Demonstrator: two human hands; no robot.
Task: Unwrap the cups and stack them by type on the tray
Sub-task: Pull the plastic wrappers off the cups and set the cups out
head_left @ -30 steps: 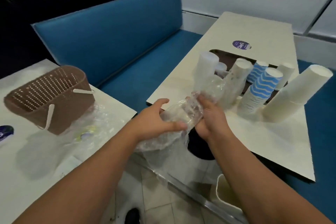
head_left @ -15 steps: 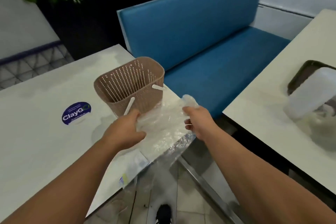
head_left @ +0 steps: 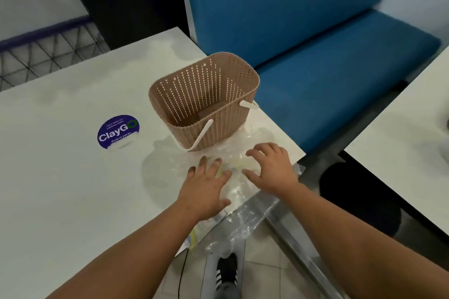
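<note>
Head view is looking down at a white table corner. Left hand is lying palm-down with fingers spread flat, pressing on the clear plastic wrap, gripping nothing. Right hand is resting just beside it on the same wrap, fingers spread and slightly bent, tips touching the plastic, not closing round anything. Wrap is lying crumpled at the table corner, touching the base of the tan perforated basket and hanging partly over the table edge toward the floor. Basket is standing upright behind the hands, white handles hanging down. Round blue ClayGo sticker is sitting on the table left of the basket. Blue bench seat is running behind. Second white table is showing at right. Black shoe is showing below on the tiled floor.
</note>
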